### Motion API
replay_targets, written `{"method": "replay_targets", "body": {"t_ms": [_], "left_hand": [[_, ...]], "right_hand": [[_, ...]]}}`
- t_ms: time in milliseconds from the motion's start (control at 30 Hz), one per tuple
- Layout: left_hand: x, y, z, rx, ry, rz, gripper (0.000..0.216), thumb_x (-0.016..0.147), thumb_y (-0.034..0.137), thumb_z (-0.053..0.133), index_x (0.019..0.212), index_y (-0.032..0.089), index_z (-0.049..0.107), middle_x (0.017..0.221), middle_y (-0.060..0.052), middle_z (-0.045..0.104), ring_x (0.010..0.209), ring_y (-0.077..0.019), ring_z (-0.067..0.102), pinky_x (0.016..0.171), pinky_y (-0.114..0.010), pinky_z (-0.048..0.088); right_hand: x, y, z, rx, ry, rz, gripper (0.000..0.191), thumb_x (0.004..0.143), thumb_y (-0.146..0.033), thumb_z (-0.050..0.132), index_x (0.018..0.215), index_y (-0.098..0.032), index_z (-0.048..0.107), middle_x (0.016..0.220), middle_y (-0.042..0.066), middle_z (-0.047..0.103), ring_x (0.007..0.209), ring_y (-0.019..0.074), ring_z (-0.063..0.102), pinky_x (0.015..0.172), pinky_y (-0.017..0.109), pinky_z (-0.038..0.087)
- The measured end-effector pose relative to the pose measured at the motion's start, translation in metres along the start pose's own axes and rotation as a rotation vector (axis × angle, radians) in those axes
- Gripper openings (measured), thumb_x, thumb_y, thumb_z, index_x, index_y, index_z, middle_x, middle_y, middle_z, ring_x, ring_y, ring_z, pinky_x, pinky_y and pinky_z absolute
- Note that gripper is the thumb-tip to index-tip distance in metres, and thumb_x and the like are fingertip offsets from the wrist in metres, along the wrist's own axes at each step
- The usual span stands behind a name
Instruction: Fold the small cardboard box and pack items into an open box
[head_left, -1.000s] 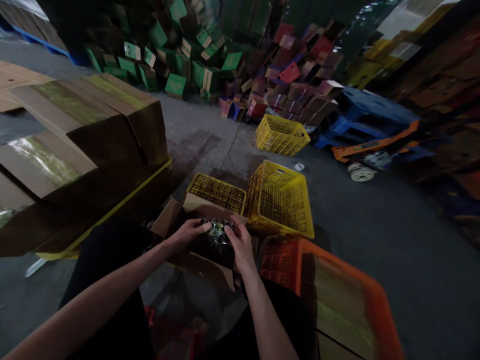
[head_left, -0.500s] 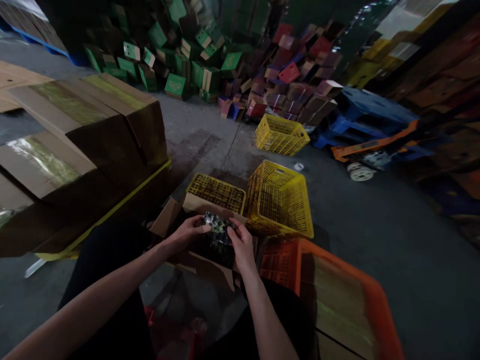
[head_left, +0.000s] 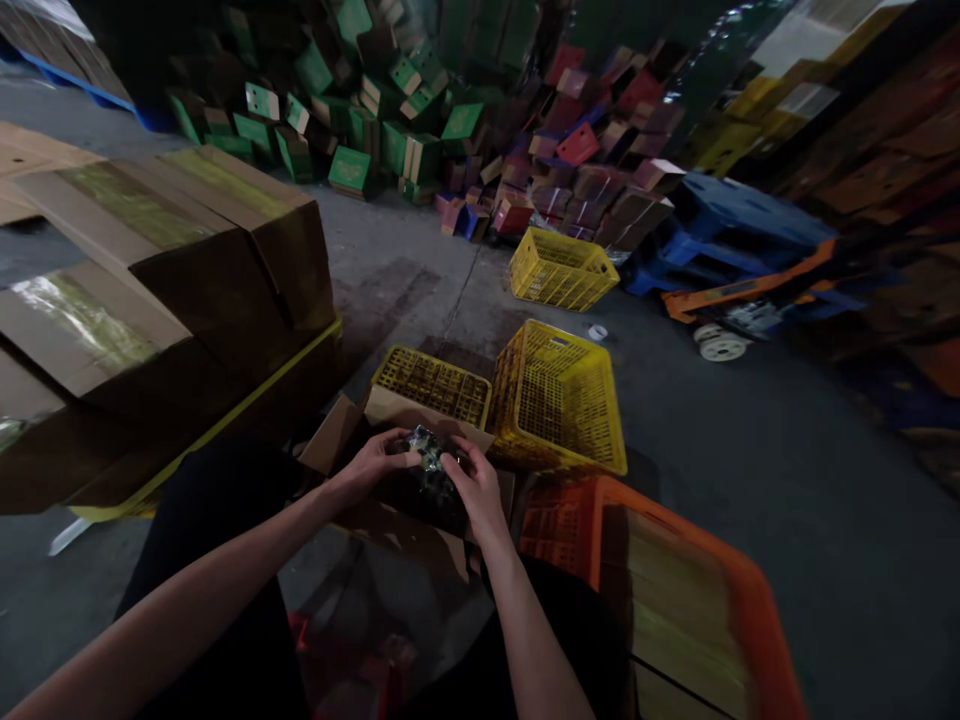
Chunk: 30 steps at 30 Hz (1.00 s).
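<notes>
Both my hands meet over an open cardboard box (head_left: 341, 437) in front of my knees. My left hand (head_left: 377, 463) and my right hand (head_left: 474, 487) are closed on the two ends of a shiny dark packet (head_left: 427, 450), held just above the box's dark contents (head_left: 426, 497). The box flaps stand open around my hands. What the packet holds is too dim to make out.
Two yellow crates (head_left: 556, 398) (head_left: 433, 383) stand just beyond the box, a third (head_left: 562, 268) farther off. An orange crate (head_left: 660, 590) sits at my right. Taped cartons (head_left: 172, 270) are stacked at my left. Green and red boxes (head_left: 465, 130) are heaped at the back, beside blue pallets and a pallet jack (head_left: 739, 300).
The packet has lifted slightly out of the box between my hands, and my right fingers have shifted over its top. My arms have barely moved.
</notes>
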<state>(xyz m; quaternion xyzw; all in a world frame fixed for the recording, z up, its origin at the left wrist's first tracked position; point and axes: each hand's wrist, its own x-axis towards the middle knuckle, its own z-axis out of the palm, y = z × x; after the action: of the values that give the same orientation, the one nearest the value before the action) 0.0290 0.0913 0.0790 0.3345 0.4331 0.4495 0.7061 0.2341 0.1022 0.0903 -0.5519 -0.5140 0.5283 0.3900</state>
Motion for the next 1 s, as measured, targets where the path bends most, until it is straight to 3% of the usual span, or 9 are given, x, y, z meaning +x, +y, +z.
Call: {"method": "replay_targets", "body": {"t_ms": [200,433,633,767,900,1000], "left_hand": [[-0.0004,0.0007,-0.0001,0.014,-0.01,0.012,0.055,0.068,0.04,0.086,0.114,0.016,0.068,0.104,-0.01,0.073,0.088,-0.0236,0.068,0.081,-0.033,0.051],[-0.0004,-0.0004,-0.0003,0.042,-0.014,0.034,0.067,0.067,0.036,0.087,0.127,0.017,0.063,0.116,-0.012,0.071,0.101,-0.0277,0.067,0.089,-0.037,0.049],[-0.0029,0.0006,0.0024,0.0,-0.068,0.04,0.065,0.071,0.034,0.085,0.129,0.016,0.061,0.121,-0.014,0.069,0.106,-0.028,0.065,0.094,-0.039,0.047],[-0.0006,-0.001,0.0033,-0.066,-0.043,0.051,0.072,0.07,0.031,0.086,0.134,0.017,0.056,0.129,-0.015,0.065,0.114,-0.0291,0.061,0.099,-0.039,0.044],[0.0013,-0.0049,0.0034,-0.167,-0.025,-0.01,0.093,0.067,0.028,0.089,0.147,0.021,0.04,0.128,-0.016,0.065,0.111,-0.0286,0.064,0.095,-0.04,0.047],[0.0001,-0.0055,0.0047,-0.189,-0.054,-0.028,0.093,0.066,0.028,0.089,0.146,0.021,0.041,0.125,-0.015,0.067,0.108,-0.0288,0.065,0.094,-0.04,0.048]], "right_hand": [[-0.0014,-0.003,0.0026,-0.054,-0.128,-0.052,0.047,0.08,-0.042,0.074,0.123,-0.027,0.067,0.126,0.005,0.069,0.118,0.0265,0.062,0.103,0.041,0.046],[-0.0023,-0.0039,0.0014,-0.028,-0.113,0.017,0.037,0.079,-0.043,0.073,0.11,-0.023,0.072,0.105,0.006,0.076,0.098,0.0264,0.069,0.087,0.036,0.052],[-0.0013,0.0018,-0.0016,-0.091,-0.078,-0.007,0.024,0.079,-0.044,0.071,0.091,-0.023,0.073,0.084,0.001,0.074,0.079,0.0215,0.066,0.072,0.029,0.048],[-0.001,0.0026,-0.001,-0.107,-0.076,-0.035,0.024,0.081,-0.045,0.069,0.088,-0.022,0.071,0.081,0.0,0.071,0.075,0.0197,0.063,0.069,0.027,0.046],[-0.003,0.0008,0.0009,-0.104,-0.059,-0.05,0.026,0.083,-0.047,0.067,0.089,-0.022,0.069,0.082,0.001,0.071,0.076,0.0202,0.063,0.069,0.028,0.047],[-0.0037,0.0008,0.0022,-0.098,-0.043,-0.044,0.026,0.083,-0.047,0.067,0.09,-0.022,0.069,0.084,0.001,0.072,0.078,0.0211,0.064,0.071,0.029,0.048]]}}
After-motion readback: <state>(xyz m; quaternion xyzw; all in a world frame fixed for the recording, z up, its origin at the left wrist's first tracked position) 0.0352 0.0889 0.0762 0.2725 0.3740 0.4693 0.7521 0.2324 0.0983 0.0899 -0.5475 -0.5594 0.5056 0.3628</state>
